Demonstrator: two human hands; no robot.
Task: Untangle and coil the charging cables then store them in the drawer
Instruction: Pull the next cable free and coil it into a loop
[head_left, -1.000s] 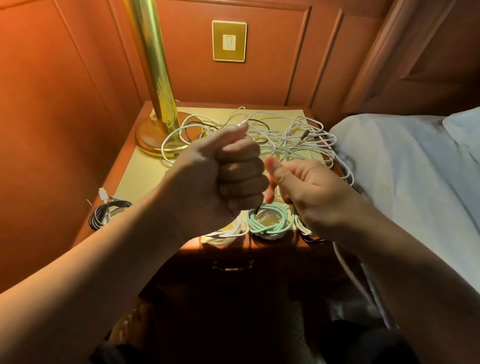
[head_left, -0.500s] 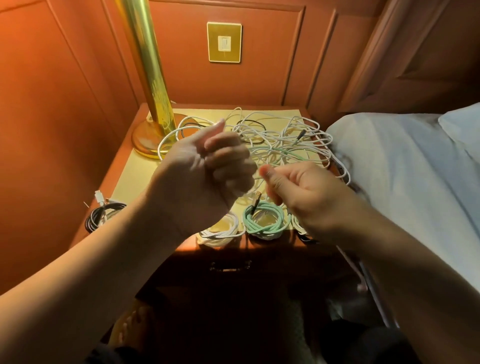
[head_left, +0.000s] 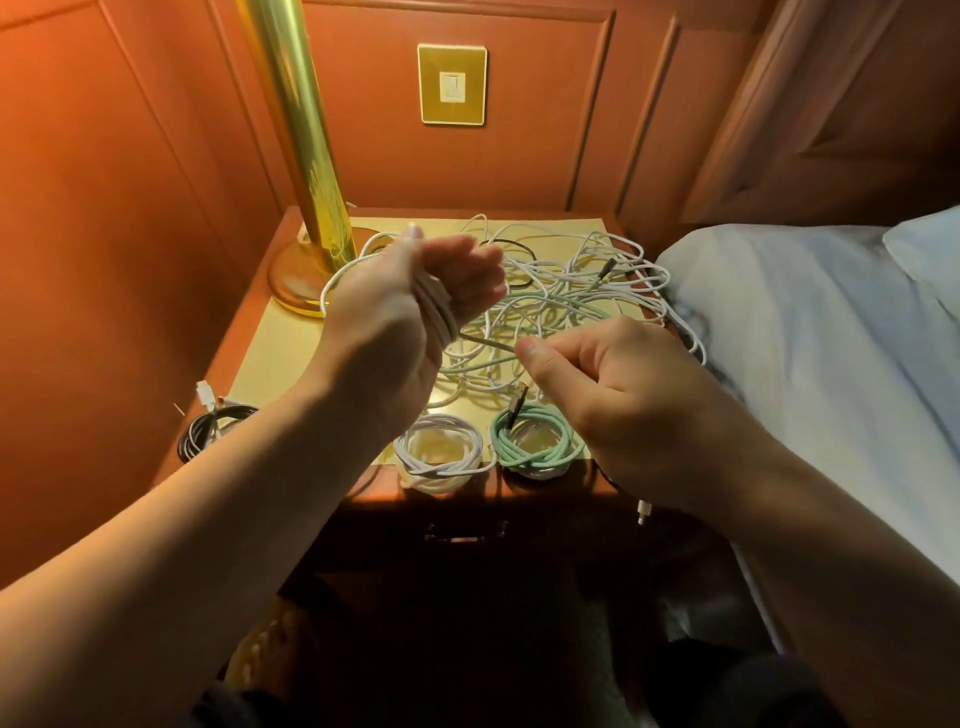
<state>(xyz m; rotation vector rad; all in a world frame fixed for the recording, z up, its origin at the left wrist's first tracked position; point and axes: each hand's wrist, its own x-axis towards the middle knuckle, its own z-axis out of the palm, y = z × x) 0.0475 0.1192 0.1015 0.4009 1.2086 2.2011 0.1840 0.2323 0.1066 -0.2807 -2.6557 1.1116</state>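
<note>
Three coiled cables; one lamp

Left hand wrapped in white cable, right hand pinching its end

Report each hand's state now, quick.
Left hand: holds white cable looped around it.
Right hand: pinches that cable's free end.

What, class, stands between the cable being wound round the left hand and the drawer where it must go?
The drawer front below the nightstand top is shut, so it bars the way. The white cable wrapped round the left hand runs on to the right hand. Two finished coils lie above the drawer.
</note>
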